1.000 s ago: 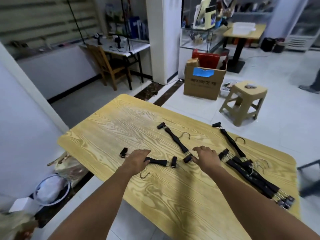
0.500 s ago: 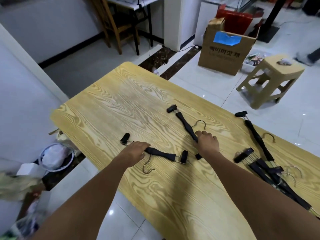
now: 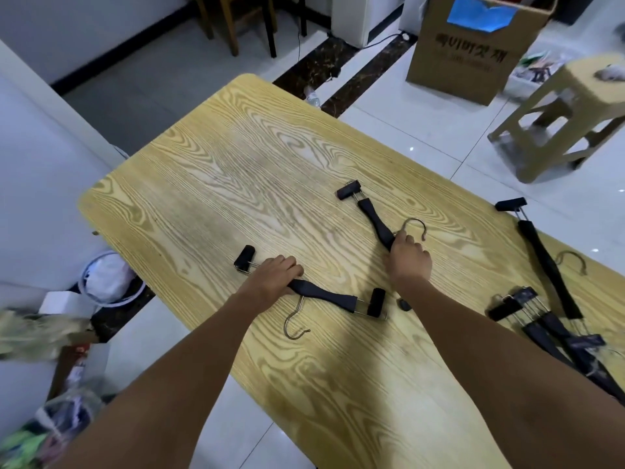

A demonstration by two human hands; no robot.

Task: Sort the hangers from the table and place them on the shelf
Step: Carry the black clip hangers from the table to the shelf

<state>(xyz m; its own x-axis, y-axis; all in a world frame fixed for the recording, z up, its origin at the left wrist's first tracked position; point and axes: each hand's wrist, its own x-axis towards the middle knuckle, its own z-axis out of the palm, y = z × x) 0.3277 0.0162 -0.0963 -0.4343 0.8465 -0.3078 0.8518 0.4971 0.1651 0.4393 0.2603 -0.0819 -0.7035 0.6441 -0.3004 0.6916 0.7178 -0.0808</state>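
Black clip hangers with metal hooks lie on a yellow wood-grain table (image 3: 236, 170). My left hand (image 3: 274, 275) grips the bar of the near hanger (image 3: 324, 294), its hook pointing toward me. My right hand (image 3: 407, 257) curls over the middle of a second hanger (image 3: 372, 214) by its hook. A third hanger (image 3: 544, 258) lies alone at the right, and a pile of several hangers (image 3: 554, 330) sits at the right edge, partly behind my right forearm. No shelf is in view.
A cardboard box (image 3: 473, 52) and a beige plastic stool (image 3: 571, 110) stand on the tiled floor beyond the table. A white bucket (image 3: 108, 279) and bags of clutter sit on the floor at the left. Wooden chair legs (image 3: 236, 22) show at the top.
My head tilted down and closer to the table. My right hand slid up the second hanger to its hook. My left hand stayed on the near hanger's bar.
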